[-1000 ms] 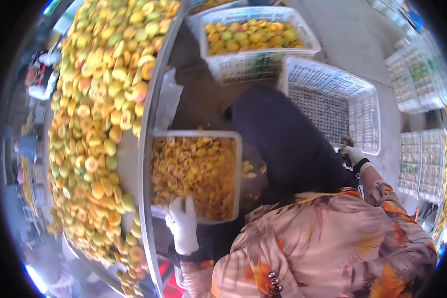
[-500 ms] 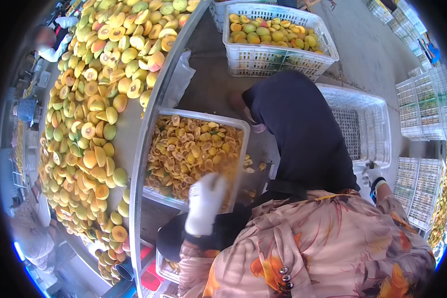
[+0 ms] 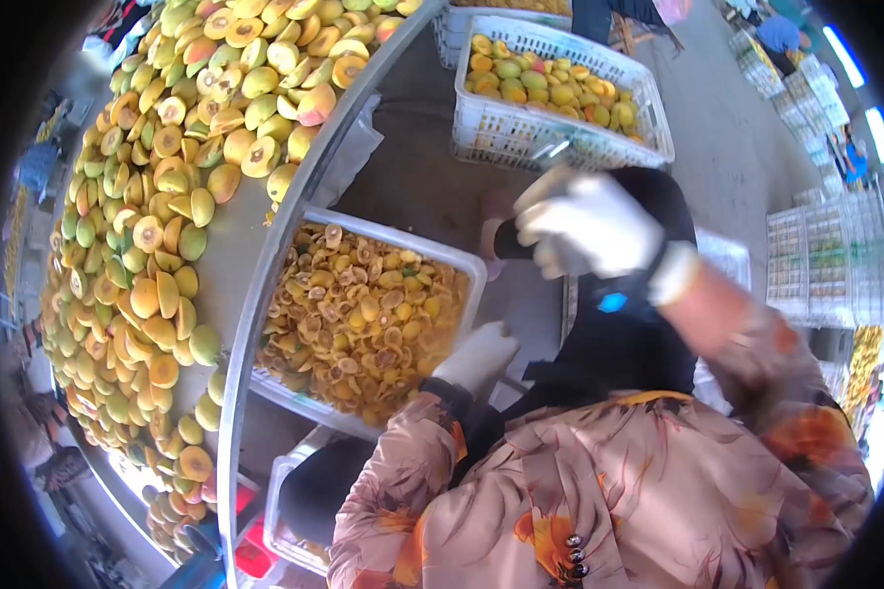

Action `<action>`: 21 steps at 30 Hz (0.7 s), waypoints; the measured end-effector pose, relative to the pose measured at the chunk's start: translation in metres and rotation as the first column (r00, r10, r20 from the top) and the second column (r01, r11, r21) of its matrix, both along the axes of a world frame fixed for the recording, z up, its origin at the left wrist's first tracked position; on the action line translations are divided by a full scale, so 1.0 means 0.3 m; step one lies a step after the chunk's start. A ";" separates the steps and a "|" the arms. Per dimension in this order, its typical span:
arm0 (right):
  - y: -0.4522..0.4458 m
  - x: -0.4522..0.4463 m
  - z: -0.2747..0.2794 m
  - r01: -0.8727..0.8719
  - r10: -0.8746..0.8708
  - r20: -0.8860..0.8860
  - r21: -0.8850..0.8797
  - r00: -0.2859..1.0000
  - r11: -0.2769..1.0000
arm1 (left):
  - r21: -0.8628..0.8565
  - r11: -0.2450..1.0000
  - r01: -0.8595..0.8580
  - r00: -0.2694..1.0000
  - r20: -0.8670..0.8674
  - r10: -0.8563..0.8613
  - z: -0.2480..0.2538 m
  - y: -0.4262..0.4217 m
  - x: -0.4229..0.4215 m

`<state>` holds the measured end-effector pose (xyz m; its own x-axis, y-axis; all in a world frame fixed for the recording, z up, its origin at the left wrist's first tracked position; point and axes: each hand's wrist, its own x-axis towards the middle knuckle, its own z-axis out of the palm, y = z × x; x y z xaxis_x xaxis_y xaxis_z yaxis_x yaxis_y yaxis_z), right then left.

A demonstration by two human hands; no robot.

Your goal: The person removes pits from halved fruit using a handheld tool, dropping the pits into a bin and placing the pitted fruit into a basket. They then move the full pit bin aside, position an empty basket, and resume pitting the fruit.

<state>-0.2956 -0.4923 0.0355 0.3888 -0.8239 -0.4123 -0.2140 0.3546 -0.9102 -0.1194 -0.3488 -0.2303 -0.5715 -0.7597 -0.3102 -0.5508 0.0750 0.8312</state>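
Note:
My left hand [image 3: 479, 356], in a white glove, is beside the right rim of a pale crate [image 3: 361, 424] full of cut fruit pieces [image 3: 359, 312]. Its fingers are folded together, and whatever they may hold is hidden. Higher up, my right hand [image 3: 589, 228], also gloved and blurred by motion, is over my dark-clothed lap. Its fingers are curled; a thin shiny glint shows just above them, too blurred to name. Halved yellow and green fruit [image 3: 157, 285] lies in a large heap on the metal-edged table [image 3: 228, 294] at the left.
A white crate of fruit [image 3: 516, 128] stands on the floor ahead, with another crate behind it. Part of a pale crate [image 3: 725, 257] shows behind my right arm. Stacked crates [image 3: 823, 260] stand at the right. Other people are at the far left and upper right.
My right hand has come from the crate at the right to over my lap. My left hand has moved right, from over the cut pieces to beside the crate's rim. The view has shifted slightly.

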 end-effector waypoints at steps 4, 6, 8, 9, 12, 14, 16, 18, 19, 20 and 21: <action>-0.106 0.116 -0.502 0.081 0.058 -0.391 0.330 0.919 0.941 | -0.051 0.986 0.160 0.976 0.159 -0.150 -0.120 -0.068 -0.128; -0.121 0.032 -0.956 -0.314 0.173 -0.811 -0.014 0.559 0.949 | -0.049 0.936 0.348 0.875 0.377 -0.305 -0.193 -0.078 -0.190; -0.063 0.041 -0.967 -0.159 0.352 -0.731 0.322 0.584 0.933 | 0.114 0.985 0.129 0.914 0.371 -0.163 -0.229 -0.007 -0.187; -0.030 0.053 -0.943 -0.091 0.427 -0.666 0.477 0.612 0.874 | 0.267 0.946 -0.183 0.946 0.310 0.095 -0.218 0.042 -0.174; 0.022 0.016 -1.073 -0.101 0.647 -0.510 0.736 0.568 0.669 | 0.562 0.669 -0.486 0.873 0.282 0.397 -0.364 0.252 -0.148; 0.058 -0.007 -1.164 -0.166 0.736 -0.387 0.816 0.556 0.554 | 0.657 0.378 -0.652 0.710 0.355 0.608 -0.305 0.244 -0.117; 0.114 -0.018 -1.308 -0.296 0.830 -0.263 0.846 0.491 0.443 | 0.598 0.411 -0.688 0.708 0.430 0.560 -0.365 0.300 -0.095; 0.186 -0.019 -1.390 -0.504 0.844 -0.359 0.683 0.398 0.528 | 0.567 0.429 -0.703 0.705 0.478 0.524 -0.413 0.348 -0.090; 0.224 -0.009 -1.443 -0.544 0.833 -0.362 0.634 0.419 0.549 | 0.560 0.432 -0.707 0.703 0.495 0.510 -0.426 0.366 -0.089; 0.261 0.004 -1.492 -0.582 0.821 -0.364 0.582 0.439 0.569 | 0.556 0.430 -0.711 0.700 0.509 0.501 -0.440 0.380 -0.089; 0.285 0.018 -1.505 -0.601 0.808 -0.372 0.541 0.456 0.588 | 0.555 0.429 -0.713 0.699 0.517 0.493 -0.450 0.392 -0.090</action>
<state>-0.2901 -0.4067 -0.4161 0.4019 -0.1612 -0.9014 -0.9080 0.0565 -0.4150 -0.1463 -0.2312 -0.3654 0.1257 -0.3730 -0.9193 -0.3957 -0.8686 0.2983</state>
